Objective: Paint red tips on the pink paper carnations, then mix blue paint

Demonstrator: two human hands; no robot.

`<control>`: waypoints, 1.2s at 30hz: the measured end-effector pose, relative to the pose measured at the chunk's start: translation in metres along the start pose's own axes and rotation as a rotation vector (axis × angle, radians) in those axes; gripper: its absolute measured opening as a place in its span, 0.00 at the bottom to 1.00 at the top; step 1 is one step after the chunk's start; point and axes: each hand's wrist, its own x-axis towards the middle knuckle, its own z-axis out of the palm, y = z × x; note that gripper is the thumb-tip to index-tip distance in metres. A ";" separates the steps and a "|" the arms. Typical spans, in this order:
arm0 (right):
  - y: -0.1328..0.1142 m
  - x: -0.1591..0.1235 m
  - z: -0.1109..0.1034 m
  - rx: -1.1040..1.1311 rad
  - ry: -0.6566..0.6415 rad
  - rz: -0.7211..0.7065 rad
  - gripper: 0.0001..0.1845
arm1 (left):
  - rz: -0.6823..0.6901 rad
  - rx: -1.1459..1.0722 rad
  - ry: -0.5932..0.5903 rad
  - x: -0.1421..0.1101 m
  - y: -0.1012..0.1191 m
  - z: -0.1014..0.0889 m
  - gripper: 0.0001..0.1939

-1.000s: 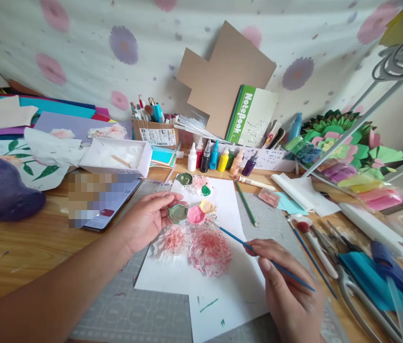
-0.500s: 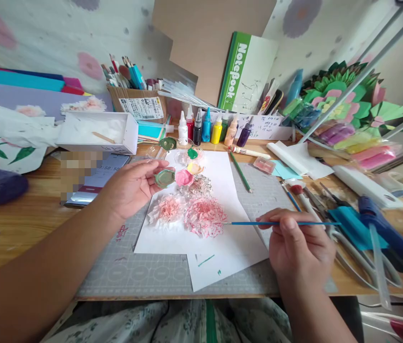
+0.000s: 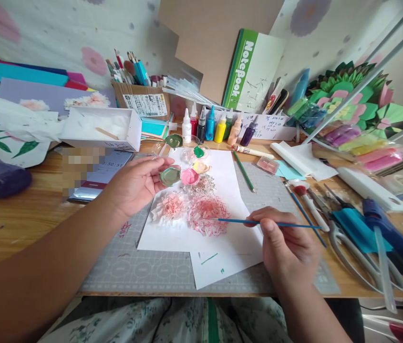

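Note:
My right hand [image 3: 287, 247] is closed round a thin blue paintbrush [image 3: 258, 222], whose tip touches the right edge of a red-speckled paper flower [image 3: 206, 214]. A paler pink paper flower [image 3: 169, 208] lies just left of it, both on white paper sheets [image 3: 230, 186]. My left hand [image 3: 137, 183] rests on the paper's left side, its fingers holding a small clear paint palette [image 3: 183, 175] with green, pink and yellow wells.
A grey cutting mat [image 3: 144, 271] lies under the sheets on a wooden desk. Paint bottles [image 3: 215, 127], a pen box [image 3: 144, 102] and a green notebook [image 3: 247, 71] stand behind. A phone [image 3: 101, 174] lies left; scissors, brushes and a blue glue gun [image 3: 390, 231] lie right.
The brush has swung from the palette down to a level position, its tip now reaching the red flower. The view has dropped towards the desk's front edge. My left hand stays at the palette.

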 end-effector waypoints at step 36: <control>0.002 0.000 -0.003 -0.008 0.007 -0.030 0.05 | 0.013 0.005 -0.022 0.005 -0.004 -0.002 0.06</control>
